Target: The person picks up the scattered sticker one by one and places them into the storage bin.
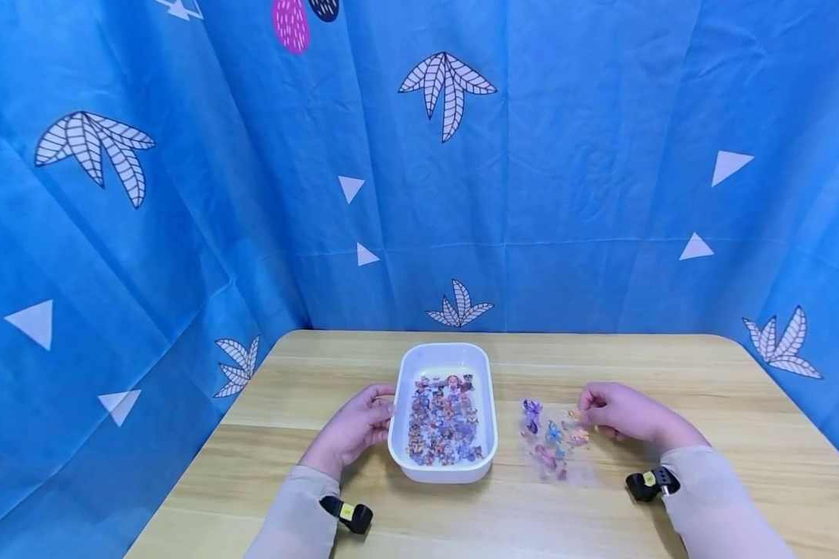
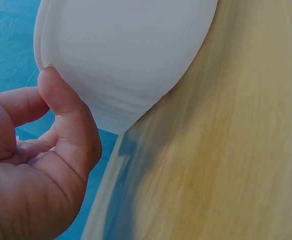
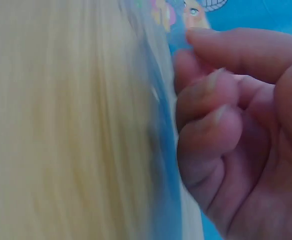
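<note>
A white plastic tray [image 1: 491, 435] stands on the table, many small colourful cartoon figures lying across its bottom. My left hand [image 1: 359, 425] holds the tray's left side, thumb and forefinger at the rim; the left wrist view shows the thumb tip [image 2: 50, 80] against the white wall. To the right of the tray lies a clear sheet of cartoon pony stickers [image 1: 554, 435] in purple, blue, pink and orange. My right hand [image 1: 618, 411] pinches this sheet at its upper right. Part of a pony picture [image 3: 196, 12] rises beyond the thumb in the right wrist view.
The wooden table [image 1: 601, 357] has rounded far corners. A blue curtain [image 1: 573, 171] with white leaf and triangle prints hangs behind it and along both sides. Each sleeve carries a small black wrist camera, one on the left [image 1: 349, 514] and one on the right [image 1: 650, 484].
</note>
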The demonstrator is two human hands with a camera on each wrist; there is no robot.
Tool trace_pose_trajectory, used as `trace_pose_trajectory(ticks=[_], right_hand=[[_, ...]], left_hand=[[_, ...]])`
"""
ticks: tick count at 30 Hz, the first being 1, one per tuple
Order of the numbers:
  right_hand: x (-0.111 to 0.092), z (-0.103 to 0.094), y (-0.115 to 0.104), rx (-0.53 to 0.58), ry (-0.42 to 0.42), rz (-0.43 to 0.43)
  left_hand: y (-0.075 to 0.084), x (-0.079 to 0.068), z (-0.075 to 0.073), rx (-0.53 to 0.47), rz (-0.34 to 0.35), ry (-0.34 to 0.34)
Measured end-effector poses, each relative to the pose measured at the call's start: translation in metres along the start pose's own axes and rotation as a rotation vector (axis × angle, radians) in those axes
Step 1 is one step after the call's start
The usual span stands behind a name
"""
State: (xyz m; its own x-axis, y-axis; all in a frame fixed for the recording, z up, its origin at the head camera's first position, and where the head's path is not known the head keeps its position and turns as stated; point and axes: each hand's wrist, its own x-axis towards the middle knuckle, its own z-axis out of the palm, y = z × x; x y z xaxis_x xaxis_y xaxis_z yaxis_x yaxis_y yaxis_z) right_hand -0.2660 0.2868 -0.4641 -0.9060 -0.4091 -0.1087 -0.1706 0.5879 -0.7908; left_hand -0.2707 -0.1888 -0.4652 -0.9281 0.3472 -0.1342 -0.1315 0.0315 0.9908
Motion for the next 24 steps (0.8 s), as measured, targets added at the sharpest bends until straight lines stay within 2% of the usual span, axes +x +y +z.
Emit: trace_pose_trajectory(ticks=[4, 14, 24], right_hand=[[0.003, -0.002, -0.006, 0.093, 0.029, 0.006], [0.006, -0.009, -0.023, 0.184, 0.136, -0.017], [0.022, -0.002, -0.027, 0.307, 0.203, 0.006]], left_hand=[[0.001, 0.001, 0.001, 0.004, -0.002, 0.001], [0.0, 0.001, 0.0, -0.006, -0.011, 0.007], [-0.001, 0.002, -0.001, 0.001, -0.008, 0.007]])
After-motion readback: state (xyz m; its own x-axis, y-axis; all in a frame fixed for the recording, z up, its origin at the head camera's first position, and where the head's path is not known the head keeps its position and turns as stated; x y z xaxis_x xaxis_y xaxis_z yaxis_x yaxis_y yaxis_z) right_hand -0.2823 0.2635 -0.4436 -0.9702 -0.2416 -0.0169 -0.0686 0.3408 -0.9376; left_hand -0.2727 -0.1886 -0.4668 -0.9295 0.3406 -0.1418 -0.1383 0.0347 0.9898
